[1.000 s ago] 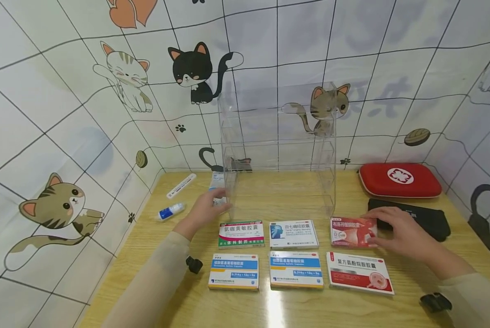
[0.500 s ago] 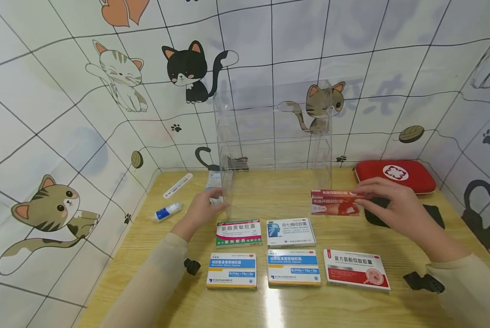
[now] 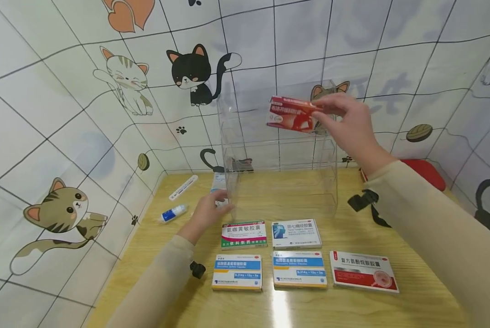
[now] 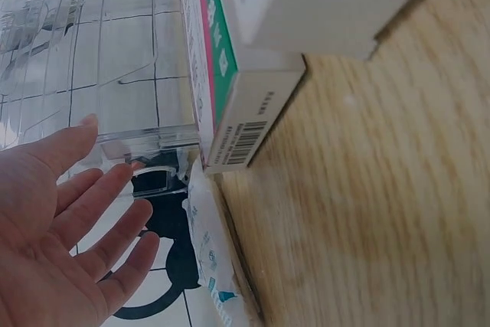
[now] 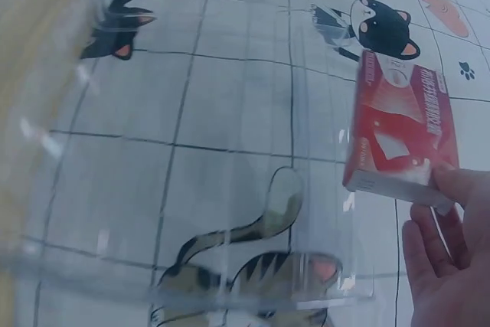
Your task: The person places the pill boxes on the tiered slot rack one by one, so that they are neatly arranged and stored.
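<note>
My right hand pinches a red medicine box by its right end, raised in front of the upper tiers of a clear acrylic shelf. In the right wrist view, thumb and fingers grip the corner of this medicine box. My left hand is at the lower left side of the shelf. Its fingers look relaxed and spread in the left wrist view, with the thumb by the shelf's edge; whether it touches, I cannot tell. Right in front of the shelf lie a green-and-pink medicine box and a white medicine box.
Nearer on the table are two blue-and-white medicine boxes and a red-and-white one. A blue-and-white tube, a white strip and a pale packet lie left. A red case, partly hidden, sits back right.
My right hand has picked up the red medicine box from the table's right side and carried it up and leftward to the shelf's upper part. My left hand has stayed by the shelf.
</note>
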A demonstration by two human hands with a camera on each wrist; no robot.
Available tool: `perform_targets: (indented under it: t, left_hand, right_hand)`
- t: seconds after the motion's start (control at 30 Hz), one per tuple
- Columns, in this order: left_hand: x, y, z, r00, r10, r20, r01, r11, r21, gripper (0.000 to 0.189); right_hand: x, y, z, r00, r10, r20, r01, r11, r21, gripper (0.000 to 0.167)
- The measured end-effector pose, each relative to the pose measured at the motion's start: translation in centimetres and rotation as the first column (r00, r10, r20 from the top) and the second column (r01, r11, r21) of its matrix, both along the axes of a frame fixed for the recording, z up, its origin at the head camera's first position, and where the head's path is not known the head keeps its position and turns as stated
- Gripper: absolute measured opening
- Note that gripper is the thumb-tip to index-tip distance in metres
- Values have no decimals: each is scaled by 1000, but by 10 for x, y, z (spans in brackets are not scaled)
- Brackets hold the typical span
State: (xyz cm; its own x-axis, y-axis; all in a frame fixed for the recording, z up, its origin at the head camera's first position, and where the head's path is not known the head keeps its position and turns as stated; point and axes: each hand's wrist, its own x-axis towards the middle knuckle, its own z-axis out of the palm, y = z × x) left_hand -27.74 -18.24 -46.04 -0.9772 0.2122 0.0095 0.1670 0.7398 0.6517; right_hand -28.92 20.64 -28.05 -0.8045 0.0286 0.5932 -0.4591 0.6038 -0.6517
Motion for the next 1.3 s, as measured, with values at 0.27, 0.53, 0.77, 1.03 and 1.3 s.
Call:
perform_targets:
  t: [0.27, 0.53, 0.77, 1.03, 1.3]
  left_hand:
    - [-2, 6, 0, 999, -39, -3, 39, 999, 3, 49]
    - [-4, 4, -2, 999, -29, -23, 29, 1000, -4, 45]
    - [-4, 6, -1, 999, -20, -33, 20, 1000, -22, 43]
    - [-4, 11, -1, 999, -31, -23, 30, 998, -49, 45]
    - [-1, 1, -1, 1000, 1, -25, -1, 999, -40, 47]
  right_hand:
    - [-53, -50, 43, 1000, 1, 12, 0, 1000, -28, 34]
    - [-96, -84, 45, 999, 52, 4, -52, 998, 41, 30]
    - [-116, -97, 30, 992, 70, 107, -74, 996, 39, 32]
    - [-101, -87, 1, 992, 121, 44, -121, 993, -3, 38]
    - [-41, -80, -49, 992, 109, -60, -119, 974, -194, 26]
